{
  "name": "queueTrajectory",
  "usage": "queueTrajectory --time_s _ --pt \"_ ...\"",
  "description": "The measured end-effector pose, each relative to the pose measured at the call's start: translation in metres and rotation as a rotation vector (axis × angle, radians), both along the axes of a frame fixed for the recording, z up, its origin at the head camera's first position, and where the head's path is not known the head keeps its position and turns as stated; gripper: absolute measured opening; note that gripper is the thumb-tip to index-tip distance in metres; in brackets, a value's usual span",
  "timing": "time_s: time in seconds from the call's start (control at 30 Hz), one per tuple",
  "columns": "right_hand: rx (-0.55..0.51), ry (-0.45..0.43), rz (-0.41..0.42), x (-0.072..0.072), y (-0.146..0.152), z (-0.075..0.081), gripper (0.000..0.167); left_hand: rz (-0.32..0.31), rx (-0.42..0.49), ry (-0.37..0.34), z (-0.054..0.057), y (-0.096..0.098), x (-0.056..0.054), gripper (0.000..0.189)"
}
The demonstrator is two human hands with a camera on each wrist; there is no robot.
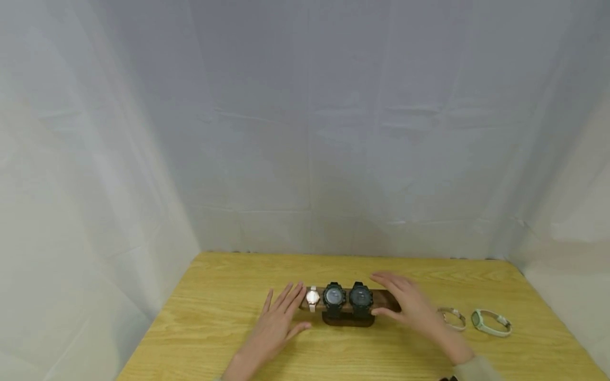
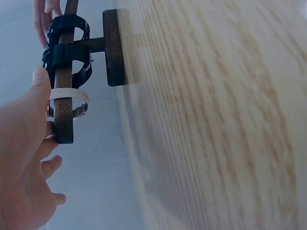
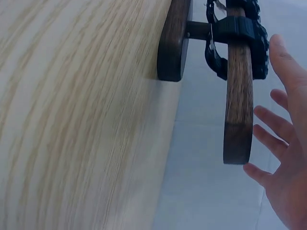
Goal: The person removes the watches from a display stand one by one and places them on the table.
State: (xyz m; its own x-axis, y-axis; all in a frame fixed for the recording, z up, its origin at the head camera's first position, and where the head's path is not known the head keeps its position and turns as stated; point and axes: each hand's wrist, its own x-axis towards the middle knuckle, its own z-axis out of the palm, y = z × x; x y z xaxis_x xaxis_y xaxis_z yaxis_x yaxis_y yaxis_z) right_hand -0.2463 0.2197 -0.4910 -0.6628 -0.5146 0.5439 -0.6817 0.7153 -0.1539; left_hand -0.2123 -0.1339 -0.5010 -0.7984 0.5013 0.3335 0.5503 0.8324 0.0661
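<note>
A dark wooden watch stand (image 1: 387, 300) has a horizontal bar on a post over a flat base (image 1: 349, 321). On the bar, from the left, hang a small white-strapped watch (image 1: 312, 298) and two chunky black watches, one with a grey dial (image 1: 334, 296) and one with a dark dial (image 1: 361, 298). My left hand (image 1: 275, 324) has its fingers extended, fingertips right at the bar's left end beside the white watch. At the right end my right hand (image 1: 412, 308), slightly blurred, spreads its thumb and fingers around the bar; in the right wrist view, the bar (image 3: 239, 105) lies outside its grasp.
To the right on the yellow wood-grain table (image 1: 214, 301) lie a thin pale-strapped watch (image 1: 458, 319) and a mint-green watch (image 1: 493, 332). A pale curtain (image 1: 310, 159) hangs behind the table and along both sides.
</note>
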Motion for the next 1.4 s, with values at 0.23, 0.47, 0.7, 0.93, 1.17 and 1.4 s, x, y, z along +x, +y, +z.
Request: queueTrajectory --time_s 0.23,0.47,0.7,0.93,1.17,1.4 --pt "0.045 -0.018 -0.011 -0.001 -0.013 -0.003 0.082 0.003 0.012 -0.01 -0.001 0.0 0.001 0.075" --pt "0.056 -0.059 -0.023 -0.001 -0.022 -0.005 0.082 0.0 0.023 0.001 0.001 0.001 0.002 0.076" --pt "0.082 -0.077 -0.032 -0.001 -0.026 -0.006 0.081 -0.001 0.026 0.005 0.001 0.003 0.003 0.076" --pt "0.078 -0.092 -0.04 -0.001 -0.028 -0.008 0.076 0.0 0.022 -0.005 -0.001 0.003 0.003 0.076" --pt "0.057 -0.129 -0.037 0.0 -0.025 -0.005 0.074 0.006 0.019 -0.007 -0.001 0.003 0.003 0.076" --pt "0.041 -0.149 -0.032 0.0 -0.019 -0.005 0.072 0.005 0.023 -0.003 -0.002 0.002 0.003 0.076"
